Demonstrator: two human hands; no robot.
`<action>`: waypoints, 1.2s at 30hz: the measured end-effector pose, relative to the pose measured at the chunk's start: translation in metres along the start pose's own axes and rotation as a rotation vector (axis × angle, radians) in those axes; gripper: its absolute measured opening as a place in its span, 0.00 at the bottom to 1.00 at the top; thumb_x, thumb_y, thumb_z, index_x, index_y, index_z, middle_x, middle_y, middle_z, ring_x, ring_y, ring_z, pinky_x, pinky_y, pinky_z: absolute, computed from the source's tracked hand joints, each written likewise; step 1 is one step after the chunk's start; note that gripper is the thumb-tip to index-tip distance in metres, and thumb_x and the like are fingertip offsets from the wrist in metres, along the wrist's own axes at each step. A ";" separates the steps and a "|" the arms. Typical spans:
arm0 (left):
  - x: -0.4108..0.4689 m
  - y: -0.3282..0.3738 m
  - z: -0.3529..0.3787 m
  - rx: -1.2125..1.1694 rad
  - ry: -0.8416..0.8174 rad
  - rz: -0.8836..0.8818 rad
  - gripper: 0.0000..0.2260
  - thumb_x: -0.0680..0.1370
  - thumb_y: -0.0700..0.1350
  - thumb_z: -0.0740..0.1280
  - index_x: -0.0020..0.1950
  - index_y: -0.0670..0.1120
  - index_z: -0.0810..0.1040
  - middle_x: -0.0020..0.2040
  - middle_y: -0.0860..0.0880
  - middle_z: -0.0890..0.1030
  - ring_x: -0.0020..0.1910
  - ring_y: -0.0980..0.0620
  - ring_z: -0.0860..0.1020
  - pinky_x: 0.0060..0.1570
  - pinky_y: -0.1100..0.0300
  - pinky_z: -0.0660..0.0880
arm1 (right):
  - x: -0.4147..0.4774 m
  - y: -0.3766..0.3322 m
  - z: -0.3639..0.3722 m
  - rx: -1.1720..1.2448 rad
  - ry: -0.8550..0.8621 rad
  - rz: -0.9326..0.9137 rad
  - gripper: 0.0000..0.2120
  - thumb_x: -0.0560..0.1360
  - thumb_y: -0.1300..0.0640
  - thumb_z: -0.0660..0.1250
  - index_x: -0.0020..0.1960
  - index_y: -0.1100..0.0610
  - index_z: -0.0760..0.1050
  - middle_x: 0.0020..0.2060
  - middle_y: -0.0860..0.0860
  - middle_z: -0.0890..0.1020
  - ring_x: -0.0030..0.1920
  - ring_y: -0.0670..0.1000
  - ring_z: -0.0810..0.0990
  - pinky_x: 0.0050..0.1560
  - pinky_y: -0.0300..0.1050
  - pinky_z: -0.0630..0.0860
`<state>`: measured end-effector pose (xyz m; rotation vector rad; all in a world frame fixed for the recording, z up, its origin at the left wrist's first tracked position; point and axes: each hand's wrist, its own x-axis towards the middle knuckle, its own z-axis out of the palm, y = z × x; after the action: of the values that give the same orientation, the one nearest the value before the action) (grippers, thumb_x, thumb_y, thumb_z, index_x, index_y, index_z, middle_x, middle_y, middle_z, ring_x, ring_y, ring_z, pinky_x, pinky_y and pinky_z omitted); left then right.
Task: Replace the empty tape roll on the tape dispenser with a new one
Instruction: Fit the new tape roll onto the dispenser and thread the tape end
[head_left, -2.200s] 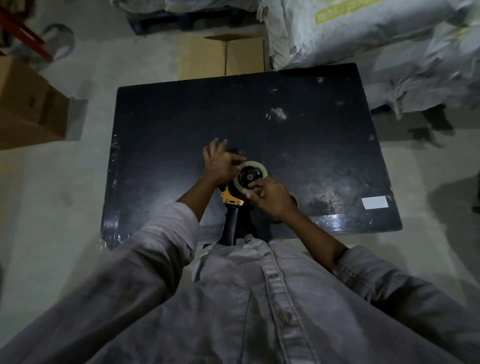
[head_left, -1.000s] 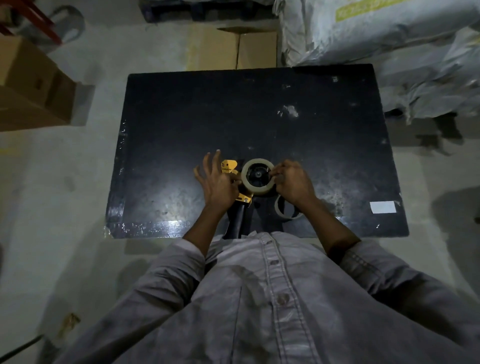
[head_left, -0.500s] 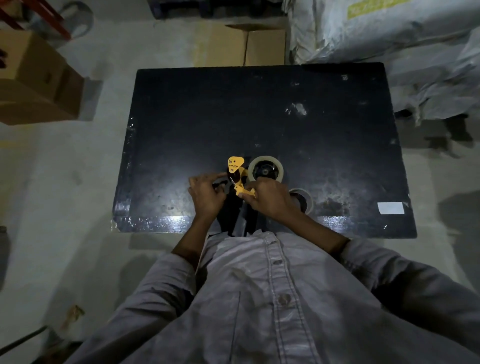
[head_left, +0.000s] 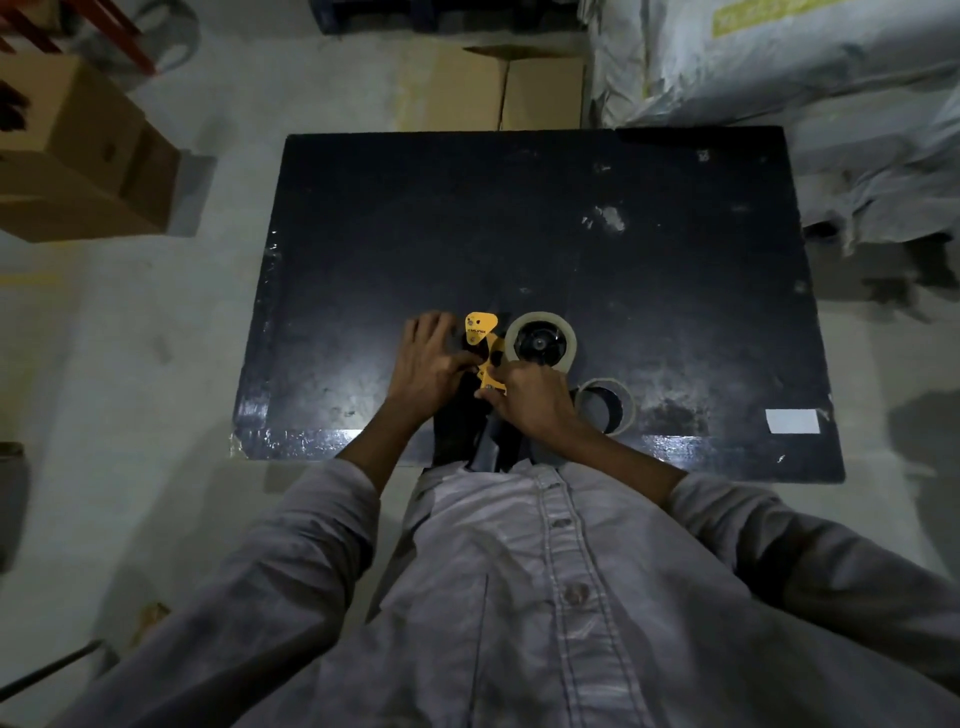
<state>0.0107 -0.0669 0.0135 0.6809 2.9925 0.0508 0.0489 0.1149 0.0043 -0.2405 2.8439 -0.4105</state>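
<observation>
A yellow and black tape dispenser (head_left: 481, 332) lies on the black table (head_left: 519, 223) near its front edge. A pale tape roll (head_left: 540, 341) sits on the dispenser's hub. My left hand (head_left: 428, 366) rests on the dispenser's left side, fingers curled over its black body. My right hand (head_left: 530, 402) pinches the yellow frame just below the roll. An empty cardboard core (head_left: 605, 406) lies flat on the table to the right of my right hand. The dispenser's black handle (head_left: 488, 447) points toward me.
A white label (head_left: 792, 421) sticks to the table's front right corner. Cardboard boxes (head_left: 83, 156) stand on the floor at left, a flat carton (head_left: 498, 88) behind the table, and wrapped sacks (head_left: 779, 62) at the back right.
My right hand moved from the roll's right side down to the yellow frame, uncovering the empty core. My left hand slid in closer on the dispenser's left side.
</observation>
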 end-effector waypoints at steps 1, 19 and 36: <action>-0.002 0.002 0.001 -0.006 0.030 -0.014 0.09 0.82 0.54 0.73 0.59 0.57 0.91 0.61 0.43 0.82 0.64 0.37 0.80 0.61 0.44 0.75 | 0.000 0.000 0.000 -0.012 -0.001 -0.008 0.21 0.85 0.39 0.68 0.65 0.55 0.85 0.57 0.58 0.90 0.59 0.63 0.89 0.51 0.56 0.85; 0.001 0.034 0.022 -0.613 -0.125 -0.677 0.22 0.72 0.69 0.79 0.60 0.59 0.91 0.66 0.46 0.75 0.73 0.41 0.67 0.74 0.40 0.69 | -0.002 0.048 -0.014 0.366 0.314 0.114 0.17 0.90 0.49 0.65 0.64 0.57 0.89 0.54 0.58 0.92 0.51 0.59 0.91 0.47 0.49 0.83; 0.032 0.055 0.026 -0.609 -0.220 -0.813 0.11 0.78 0.57 0.77 0.57 0.56 0.92 0.65 0.45 0.83 0.74 0.39 0.69 0.71 0.39 0.71 | -0.030 0.053 0.010 0.368 -0.455 0.076 0.38 0.86 0.32 0.63 0.41 0.65 0.88 0.34 0.59 0.89 0.29 0.48 0.79 0.44 0.48 0.80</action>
<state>0.0075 -0.0026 -0.0118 -0.5436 2.5741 0.7265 0.0730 0.1687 -0.0137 -0.1310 2.2767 -0.7440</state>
